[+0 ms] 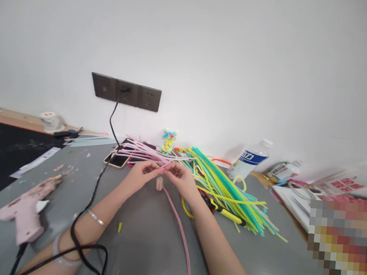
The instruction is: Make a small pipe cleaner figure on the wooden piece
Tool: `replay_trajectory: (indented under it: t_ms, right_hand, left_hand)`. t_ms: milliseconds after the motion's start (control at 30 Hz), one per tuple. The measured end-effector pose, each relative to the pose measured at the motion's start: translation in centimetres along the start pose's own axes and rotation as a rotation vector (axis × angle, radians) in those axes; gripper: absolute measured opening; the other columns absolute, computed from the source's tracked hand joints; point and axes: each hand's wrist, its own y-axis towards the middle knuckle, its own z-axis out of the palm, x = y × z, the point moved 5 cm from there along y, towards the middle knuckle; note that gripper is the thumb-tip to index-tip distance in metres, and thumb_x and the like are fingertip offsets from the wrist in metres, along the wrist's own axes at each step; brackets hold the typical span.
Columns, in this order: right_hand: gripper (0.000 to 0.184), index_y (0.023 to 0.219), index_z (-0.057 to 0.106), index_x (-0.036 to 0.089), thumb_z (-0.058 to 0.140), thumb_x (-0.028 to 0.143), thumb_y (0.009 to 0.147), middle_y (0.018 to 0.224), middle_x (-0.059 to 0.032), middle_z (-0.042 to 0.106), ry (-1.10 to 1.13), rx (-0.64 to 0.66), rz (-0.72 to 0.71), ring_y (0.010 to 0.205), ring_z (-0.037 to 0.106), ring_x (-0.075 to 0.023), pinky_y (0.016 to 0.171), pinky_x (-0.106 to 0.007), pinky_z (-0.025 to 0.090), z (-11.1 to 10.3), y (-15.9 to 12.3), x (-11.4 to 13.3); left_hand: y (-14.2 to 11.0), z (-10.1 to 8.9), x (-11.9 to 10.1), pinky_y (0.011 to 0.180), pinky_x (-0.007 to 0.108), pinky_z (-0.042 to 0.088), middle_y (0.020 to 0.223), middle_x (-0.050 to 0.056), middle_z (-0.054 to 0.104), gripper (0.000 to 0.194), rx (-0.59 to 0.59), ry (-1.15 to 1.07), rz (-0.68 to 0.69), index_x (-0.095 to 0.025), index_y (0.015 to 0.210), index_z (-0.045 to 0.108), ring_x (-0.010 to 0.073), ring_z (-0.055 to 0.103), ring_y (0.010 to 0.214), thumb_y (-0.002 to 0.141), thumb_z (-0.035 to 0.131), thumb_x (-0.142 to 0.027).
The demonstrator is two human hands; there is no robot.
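Both my hands meet at the middle of the grey table. My left hand pinches one side of a small pink pipe cleaner piece, and my right hand pinches its other side. Just below the fingertips is a small beige-pink coiled piece; whether it hangs from the pinched piece or lies on the table I cannot tell. A long pink pipe cleaner curves from there toward the table's front. Pink pipe cleaners lie behind my left hand, and a green-and-yellow bundle lies right of my right hand.
At left lies a pink glue gun; a black cable runs across my left forearm. A phone, a small colourful figure, a yellow-handled tool and a bottle are around. Wall sockets are behind.
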Motion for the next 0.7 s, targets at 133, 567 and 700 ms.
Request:
replay_trajectory:
  t_ms: [133, 567, 700]
  right_hand:
    - [0.025, 0.077, 0.064, 0.019, 0.075, 0.041, 0.074, 0.081, -0.0029, 0.068, 0.098, 0.011, 0.010, 0.075, 0.062, -0.0166, 0.072, -0.030, 0.049, 0.0, -0.1, 0.6]
    - [0.035, 0.085, 0.060, 0.022, 0.077, 0.048, 0.071, 0.073, 0.0005, 0.064, 0.316, 0.034, 0.109, 0.064, 0.057, -0.0138, 0.061, -0.026, 0.047, 0.8, -0.4, 1.0]
    - [0.036, 0.090, 0.061, 0.023, 0.076, 0.050, 0.072, 0.071, 0.0018, 0.061, 0.324, -0.005, 0.075, 0.060, 0.052, -0.0128, 0.060, -0.026, 0.046, 0.5, -0.4, 1.2]
  left_hand:
    - [-0.3, 0.3, -0.3, 0.050, 0.023, 0.029, 0.060, -0.002, 0.056, 0.036, 0.002, -0.176, -0.079, -0.014, 0.079, 0.070, 0.0089, 0.039, 0.052, 0.076, 0.068, -0.050]
    - [-1.0, 1.9, -0.4, 0.055, 0.024, 0.038, 0.065, 0.000, 0.057, 0.029, 0.172, -0.611, -0.264, -0.016, 0.074, 0.060, 0.0107, 0.052, 0.057, 0.076, 0.073, -0.042]
    - [-1.1, 2.2, -0.6, 0.053, 0.022, 0.037, 0.065, -0.001, 0.054, 0.024, 0.207, -0.683, -0.295, -0.016, 0.075, 0.062, 0.0089, 0.048, 0.056, 0.076, 0.074, -0.037]
